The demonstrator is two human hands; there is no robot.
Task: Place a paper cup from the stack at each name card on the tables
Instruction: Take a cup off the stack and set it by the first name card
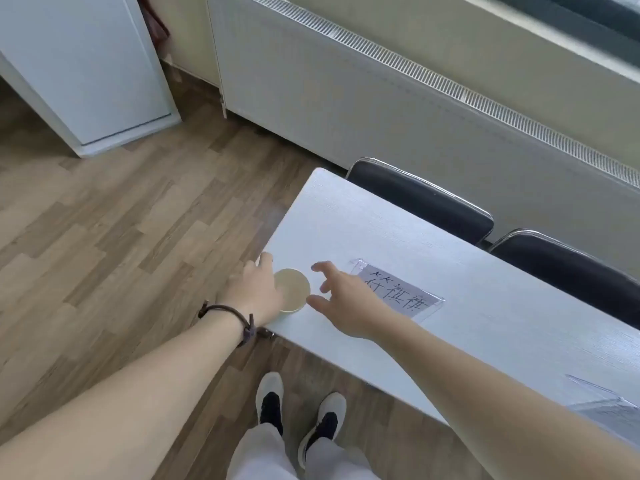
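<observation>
A paper cup (294,288), seen from above with its mouth up, is at the near left corner of the white table (346,216). My left hand (254,292) wraps around its left side and grips it. Whether it is one cup or a stack I cannot tell. My right hand (341,299) hovers just right of the cup with fingers spread, holding nothing. A clear acrylic name card (398,292) with handwritten characters lies right behind my right hand. A second clear name card (602,407) shows at the right edge.
Two black chairs (419,199) (568,268) are tucked in at the table's far side, with a long white radiator cover (381,98) behind them. A white cabinet (86,71) stands at the top left. Wood floor spreads to the left, and my feet (301,414) stand by the table's near edge.
</observation>
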